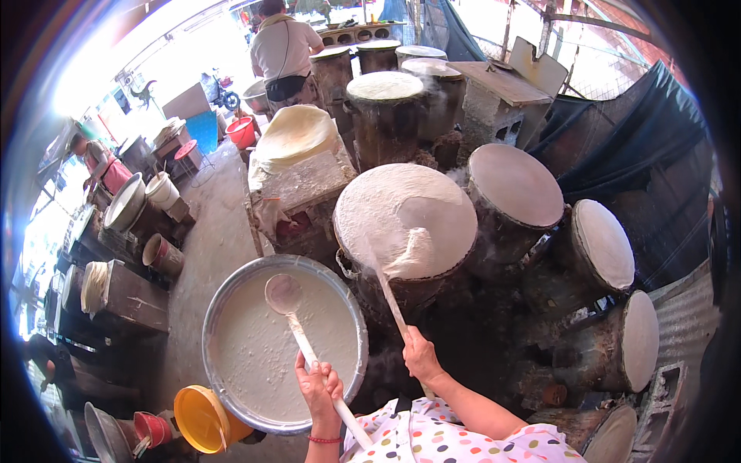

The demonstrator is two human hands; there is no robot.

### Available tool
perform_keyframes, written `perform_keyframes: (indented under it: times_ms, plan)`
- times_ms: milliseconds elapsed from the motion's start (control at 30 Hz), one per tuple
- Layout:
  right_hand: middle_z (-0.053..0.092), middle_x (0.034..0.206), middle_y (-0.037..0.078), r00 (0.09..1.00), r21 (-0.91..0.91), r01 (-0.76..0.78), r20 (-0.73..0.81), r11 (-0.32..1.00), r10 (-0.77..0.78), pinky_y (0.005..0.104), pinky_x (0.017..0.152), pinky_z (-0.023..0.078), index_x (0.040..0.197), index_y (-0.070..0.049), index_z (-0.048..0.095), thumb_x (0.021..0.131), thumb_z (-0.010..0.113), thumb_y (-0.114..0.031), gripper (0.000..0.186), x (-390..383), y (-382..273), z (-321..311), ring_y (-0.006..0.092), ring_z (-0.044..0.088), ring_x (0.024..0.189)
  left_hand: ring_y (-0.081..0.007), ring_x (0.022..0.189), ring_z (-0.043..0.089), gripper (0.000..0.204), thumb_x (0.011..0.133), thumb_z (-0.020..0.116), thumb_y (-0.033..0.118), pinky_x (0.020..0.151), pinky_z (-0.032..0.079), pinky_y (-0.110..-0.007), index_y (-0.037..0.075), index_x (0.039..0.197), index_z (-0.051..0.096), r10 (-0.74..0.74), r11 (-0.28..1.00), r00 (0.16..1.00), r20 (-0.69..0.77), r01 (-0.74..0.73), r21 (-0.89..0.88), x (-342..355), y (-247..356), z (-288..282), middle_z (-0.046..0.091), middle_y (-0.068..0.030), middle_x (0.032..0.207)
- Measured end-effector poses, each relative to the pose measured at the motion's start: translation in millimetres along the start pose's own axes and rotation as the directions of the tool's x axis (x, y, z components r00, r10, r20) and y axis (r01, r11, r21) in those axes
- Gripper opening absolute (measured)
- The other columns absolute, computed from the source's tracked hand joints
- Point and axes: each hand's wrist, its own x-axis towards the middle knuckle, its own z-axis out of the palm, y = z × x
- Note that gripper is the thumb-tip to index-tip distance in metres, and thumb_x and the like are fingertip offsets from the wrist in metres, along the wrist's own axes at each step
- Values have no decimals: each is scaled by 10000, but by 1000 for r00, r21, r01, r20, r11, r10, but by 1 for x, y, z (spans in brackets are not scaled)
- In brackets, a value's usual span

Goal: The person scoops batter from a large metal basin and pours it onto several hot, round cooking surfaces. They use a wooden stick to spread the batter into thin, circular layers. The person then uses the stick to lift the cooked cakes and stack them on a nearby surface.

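Note:
My left hand [318, 390] is closed around the pale handle of a long ladle [303, 339]. The ladle's round bowl sits over a wide metal basin [208, 332] of lumpy white batter [255, 378]. In my right hand [421, 356] is a long wooden stick [392, 299], gripped near its lower part. Its far end reaches onto the round pale top of a steaming drum [363, 197]. There, a thick white layer covers much of the surface, with a bunched fold [415, 248] beside a smoother, greyer patch. The stick's exact tip shape is hard to make out.
More drums with round white tops [515, 185] curve along the right and back. A stack of pale round sheets [297, 133] rests on a stand ahead. A yellow bucket [202, 420] is beside the basin. One person [284, 58] stands at the back, another [104, 166] far left.

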Motion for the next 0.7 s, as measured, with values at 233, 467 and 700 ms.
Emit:
perform_keyframes:
  times_ms: [233,467,700]
  plan:
    - [479,521,52,968,168,-252,35,953,250,306,312,436,1058,-83,501,995,371,-264,231,8,3,-84,147,494,362,-38,476,346,365,994,427,129,338,329,-155,155,1337,304,21,1000,1000,-3,-21,13,-3,-11,15,432,-36,791]
    - [601,721,271,956,-298,255,-64,920,-286,543,497,486,971,-71,499,965,415,-233,183,6,38,-75,468,593,602,-41,483,353,377,990,443,136,344,328,-157,167,1338,302,-12,999,1000,26,11,39,-6,-33,44,435,-33,795]
    - [600,713,252,992,-282,30,-107,959,-62,556,543,478,928,-70,472,976,408,-225,175,21,37,-146,483,586,662,-16,500,363,362,991,442,144,316,332,-140,176,1336,338,50,900,995,91,-5,-436,7,-3,34,441,-14,811]
